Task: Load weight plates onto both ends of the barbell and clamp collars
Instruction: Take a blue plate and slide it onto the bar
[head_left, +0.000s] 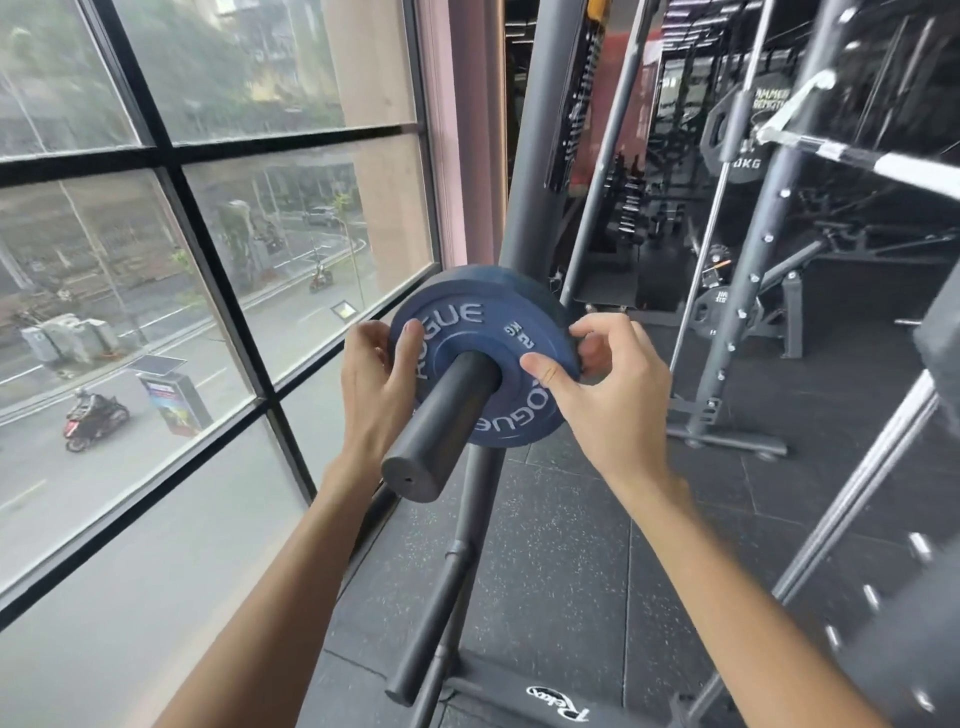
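- Nearest to us, our two bare forearms reach up from the bottom edge. Between them lies the dark rack foot (519, 701) with white script on it, flat on the speckled rubber floor (571, 545).
- Next comes the barbell sleeve (441, 415), pointing almost straight at us, with its flat dark end cap closest and bare.
- And there's the blue plate (467, 327), threaded on that sleeve! The sleeve runs through its centre hole, and the plate sits well up from the end cap, white ROGUE lettering and a 2 KG mark facing us.
- Our left hand (374, 384) grips the plate's left edge, thumb pressed flat on the front face and fingers wrapped round behind the rim.
- Our right hand (602, 405) holds the right edge, thumb on the face near the hub and fingers curled over the rim.
- Just behind the top of the plate we see more blue rim. We cannot tell whether it is a second plate.
- Behind that rises the grey rack upright (540, 156).
- To the left is the big black-framed window (208, 260), and down on the street a rider on a red motorbike (96, 421).
- Far right, a black plate (737, 140) hangs on another rack, with a chrome bar (883, 161) just beside it.
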